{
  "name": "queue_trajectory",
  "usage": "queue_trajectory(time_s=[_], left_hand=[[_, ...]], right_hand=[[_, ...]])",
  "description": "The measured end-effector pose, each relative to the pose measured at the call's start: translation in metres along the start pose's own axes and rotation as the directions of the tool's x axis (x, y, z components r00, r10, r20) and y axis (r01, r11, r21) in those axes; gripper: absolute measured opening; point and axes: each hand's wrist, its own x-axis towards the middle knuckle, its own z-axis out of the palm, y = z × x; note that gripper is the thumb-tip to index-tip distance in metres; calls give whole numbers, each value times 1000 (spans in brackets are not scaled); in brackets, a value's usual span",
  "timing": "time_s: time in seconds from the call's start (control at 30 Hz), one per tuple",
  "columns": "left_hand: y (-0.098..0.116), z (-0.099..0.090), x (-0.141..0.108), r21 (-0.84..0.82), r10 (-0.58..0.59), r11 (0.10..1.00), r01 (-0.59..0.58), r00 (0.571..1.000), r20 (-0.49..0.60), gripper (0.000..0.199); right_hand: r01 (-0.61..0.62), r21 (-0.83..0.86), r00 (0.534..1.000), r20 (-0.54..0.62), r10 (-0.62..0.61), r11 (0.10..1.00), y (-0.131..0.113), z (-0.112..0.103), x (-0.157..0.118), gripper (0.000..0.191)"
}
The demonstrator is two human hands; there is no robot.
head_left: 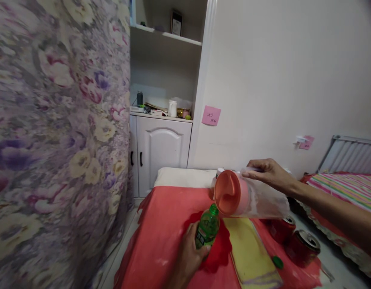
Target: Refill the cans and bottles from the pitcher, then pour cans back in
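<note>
My left hand (193,245) is wrapped around a green plastic bottle (208,225), which stands slightly tilted with its uncapped mouth up. My right hand (271,173) grips the handle of a clear pitcher (263,200) with an orange lid (228,192). The pitcher lies tipped nearly on its side, its lid end right above and beside the bottle's mouth. Whether liquid runs between them I cannot tell. Under the bottle is a red scalloped tray (223,255). A green cap (277,262) lies on the table to the right.
Two dark red cans (302,248) stand at the table's right. A yellow cloth (253,255) lies on the red table cover (155,224). A floral curtain (61,140) hangs at the left, a white cabinet (164,148) stands behind, and a bed (347,184) is at the right.
</note>
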Motion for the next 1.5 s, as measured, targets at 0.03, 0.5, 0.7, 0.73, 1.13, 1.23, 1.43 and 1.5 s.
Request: queue_trajectory(time_s=[0.03,0.5,0.7,0.73,1.13,1.23,1.43,1.5], left_hand=[[0,0,0,2,4,1000,-4,1000,5,60],[-4,0,2,16,2,1000,-3,999,52,60],[-4,0,1,18,10,1000,-11,999,49,60],[-3,0,2,15,10,1000,-11,999,50,60],[-2,0,1,17,0,1000,-1,999,42,57],[-4,1,2,11,6,1000,-6,999,43,58],[-7,1,2,8,26,1000,-26,999,31,57],[-6,1,2,11,32,999,-32,999,37,57]], right_hand=[[3,-5,1000,5,-3,1000,0,0,0,41],[22,-71,1000,11,-21,997,-4,-4,4,44],[31,-59,999,16,-30,998,-5,-5,6,44],[35,-59,999,19,-34,998,-6,-5,6,44],[48,-108,998,38,-45,993,-7,-3,8,45],[58,-109,998,38,-54,992,-6,-4,8,44],[53,-108,998,41,-49,993,-7,-7,7,43],[58,-106,997,47,-54,993,-7,-7,7,43]])
